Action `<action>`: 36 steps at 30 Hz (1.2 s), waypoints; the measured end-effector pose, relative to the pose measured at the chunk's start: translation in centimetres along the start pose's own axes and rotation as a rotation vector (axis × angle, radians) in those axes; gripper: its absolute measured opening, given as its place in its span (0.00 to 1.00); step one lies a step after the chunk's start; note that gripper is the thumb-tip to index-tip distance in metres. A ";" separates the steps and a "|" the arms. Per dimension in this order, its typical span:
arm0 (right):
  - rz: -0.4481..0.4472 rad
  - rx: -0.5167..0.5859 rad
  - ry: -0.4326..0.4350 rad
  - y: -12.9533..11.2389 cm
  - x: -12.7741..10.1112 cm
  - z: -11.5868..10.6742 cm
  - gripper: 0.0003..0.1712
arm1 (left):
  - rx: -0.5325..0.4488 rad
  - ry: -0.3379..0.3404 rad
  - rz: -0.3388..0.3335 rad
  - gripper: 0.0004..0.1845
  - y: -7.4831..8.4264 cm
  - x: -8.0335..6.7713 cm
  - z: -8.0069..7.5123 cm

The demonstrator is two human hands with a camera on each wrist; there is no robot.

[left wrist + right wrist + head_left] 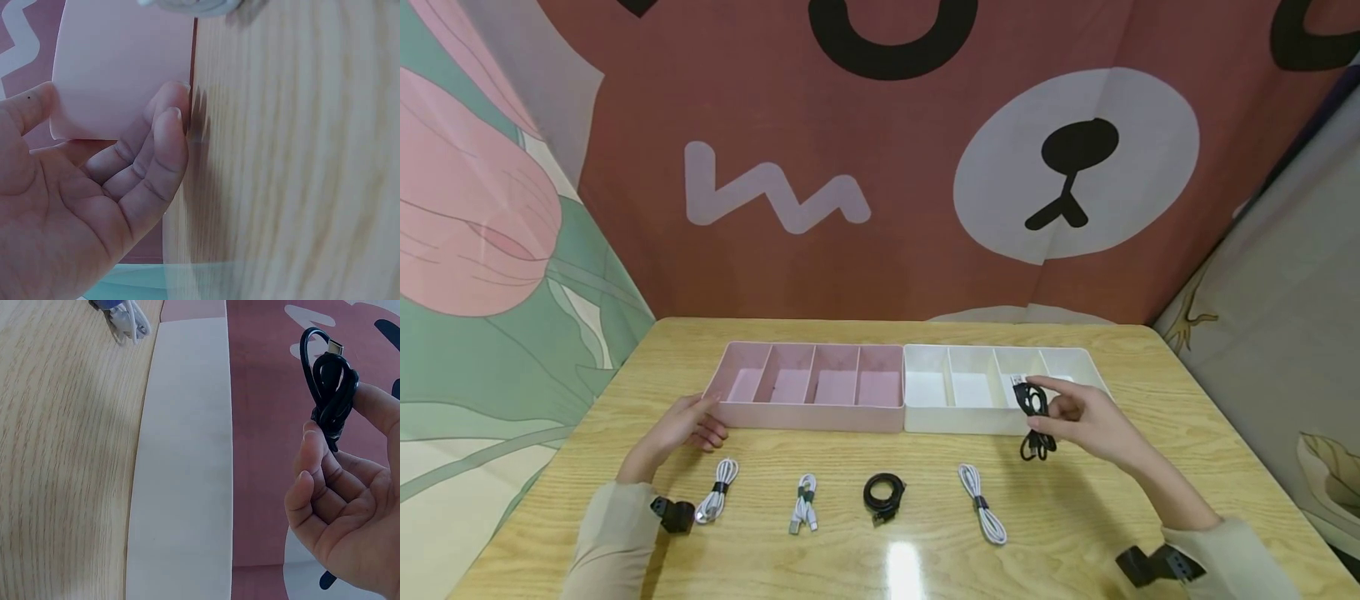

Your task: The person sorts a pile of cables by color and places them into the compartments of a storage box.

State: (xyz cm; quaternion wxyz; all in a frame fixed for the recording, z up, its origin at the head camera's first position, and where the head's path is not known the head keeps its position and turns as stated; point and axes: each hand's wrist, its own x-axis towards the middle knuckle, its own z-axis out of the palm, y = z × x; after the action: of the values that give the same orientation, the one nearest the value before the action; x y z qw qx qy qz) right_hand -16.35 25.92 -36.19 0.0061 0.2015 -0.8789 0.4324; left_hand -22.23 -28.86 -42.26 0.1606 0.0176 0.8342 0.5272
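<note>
1. the right hand [1088, 421] is pinching a bundled black cable [1032, 402] between thumb and fingertips, the remaining fingers curling in toward the palm.
2. the right forearm is slanting in from the lower right, and the hand is holding the cable above the table [737, 575], near the front of the white box [958, 422]; whether any of it is hanging over a compartment, i cannot tell.
3. the left hand [679, 429] is resting at the outer front corner of the pink box [820, 417], half open, its fingers bending loosely; it is touching the box and holding no cable.
4. the left forearm is angling in from the lower left.
5. a coiled black cable [883, 498] and three white cables [982, 504] are lying spaced in a row before the boxes.
</note>
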 end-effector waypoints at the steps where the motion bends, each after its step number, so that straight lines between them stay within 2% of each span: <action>1: -0.002 0.000 0.000 -0.1 0.1 0.0 0.30 | -0.001 0.002 -0.003 0.33 0.0 0.0 0.0; 10: -0.023 -0.002 0.002 -0.7 0.8 0.1 0.30 | -0.014 -0.001 0.017 0.31 0.0 -0.1 0.0; 36: 0.036 0.039 0.001 -1.3 2.9 0.8 0.31 | -0.025 0.006 0.011 0.31 0.0 -0.1 0.0</action>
State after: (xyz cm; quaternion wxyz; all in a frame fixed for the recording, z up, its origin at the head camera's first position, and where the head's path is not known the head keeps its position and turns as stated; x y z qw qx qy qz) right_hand -18.40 23.56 -35.21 -0.0050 0.1856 -0.8736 0.4498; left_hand -22.14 -28.84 -42.24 0.1556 0.0187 0.8281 0.5383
